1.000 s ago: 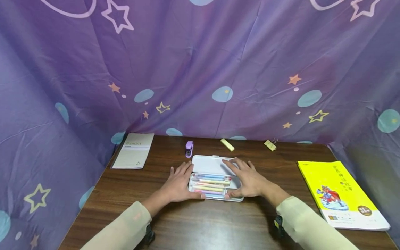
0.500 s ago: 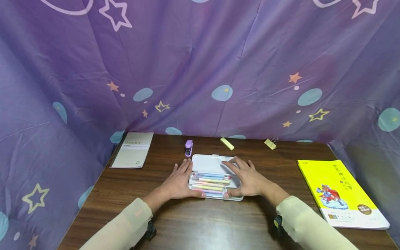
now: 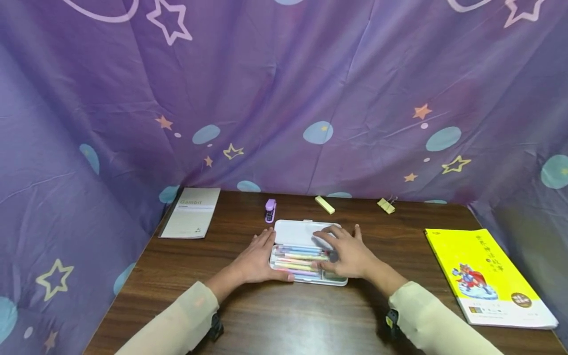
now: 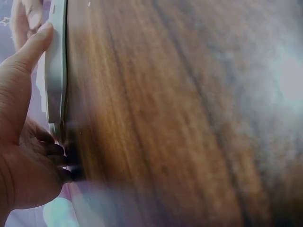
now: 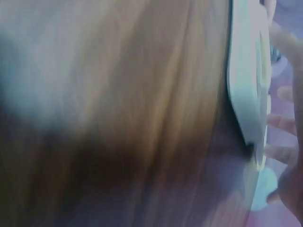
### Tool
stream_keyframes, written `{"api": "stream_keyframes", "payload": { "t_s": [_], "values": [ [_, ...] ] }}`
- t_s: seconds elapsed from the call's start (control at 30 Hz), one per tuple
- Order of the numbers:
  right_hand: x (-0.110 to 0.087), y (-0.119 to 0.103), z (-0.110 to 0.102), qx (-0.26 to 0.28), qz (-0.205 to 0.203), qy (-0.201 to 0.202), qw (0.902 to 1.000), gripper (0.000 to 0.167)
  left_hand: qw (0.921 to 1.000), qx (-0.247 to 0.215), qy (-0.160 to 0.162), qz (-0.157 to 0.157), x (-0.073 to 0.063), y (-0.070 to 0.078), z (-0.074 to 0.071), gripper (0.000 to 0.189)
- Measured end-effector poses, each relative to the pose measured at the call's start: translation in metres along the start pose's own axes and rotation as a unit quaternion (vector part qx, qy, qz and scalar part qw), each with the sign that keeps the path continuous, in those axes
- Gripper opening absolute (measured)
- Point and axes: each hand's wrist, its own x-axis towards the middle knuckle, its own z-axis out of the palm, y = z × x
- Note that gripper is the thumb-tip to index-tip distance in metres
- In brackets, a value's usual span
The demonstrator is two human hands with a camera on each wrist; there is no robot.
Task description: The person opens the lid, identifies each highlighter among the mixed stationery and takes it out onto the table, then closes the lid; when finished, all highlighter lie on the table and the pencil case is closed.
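In the head view an open white pencil case (image 3: 306, 233) lies on the table, its lid folded back. Several coloured pens (image 3: 301, 259) fill the left part of its tray. My left hand (image 3: 257, 259) holds the case's left end, with the thumb along the near edge and the fingers at the left side. Over the right part of the case is my right hand (image 3: 350, 254), its fingers spread above the lid and its thumb above the pens' right ends. Whether that thumb touches them, I cannot tell. The right wrist view is blurred.
Behind the case stand a purple stapler (image 3: 270, 211), a pale yellow stick (image 3: 325, 204) that may be an eraser, and a yellow binder clip (image 3: 386, 205). A notebook (image 3: 191, 212) lies at the back left, a yellow book (image 3: 483, 271) at the right edge.
My right hand has lifted its thumb off the case's near right edge and shifted slightly left, over the tray. The left hand has stayed at the case's left end.
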Motion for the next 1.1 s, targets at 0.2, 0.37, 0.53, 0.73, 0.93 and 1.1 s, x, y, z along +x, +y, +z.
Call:
{"api": "stream_keyframes", "payload": {
  "t_s": [0.2,0.37,0.53,0.73,0.93,1.1],
  "values": [
    [0.007,-0.022,0.006,-0.014,-0.082,0.079,0.9934,0.039,1.0000,-0.005,-0.003,-0.003,0.001,-0.001,0.001,0.146],
    [0.011,-0.034,0.011,-0.074,-0.139,0.125,0.9796,0.020,0.9999,-0.004,-0.010,-0.001,0.002,0.000,0.000,0.145],
    [0.013,-0.039,0.015,-0.130,-0.166,0.154,0.9654,0.019,1.0000,0.001,-0.008,-0.003,0.002,0.001,0.000,0.146],
    [0.014,-0.042,0.017,-0.157,-0.180,0.158,0.9580,0.017,0.9999,-0.001,-0.011,-0.009,0.003,0.002,-0.002,0.146],
    [0.015,-0.043,0.019,-0.162,-0.187,0.162,0.9552,0.016,0.9999,-0.004,-0.011,-0.009,0.003,0.001,-0.001,0.146],
    [0.016,-0.040,0.021,-0.171,-0.192,0.179,0.9495,0.014,0.9998,0.000,-0.016,-0.015,0.003,0.001,0.001,0.147]
  ]
}}
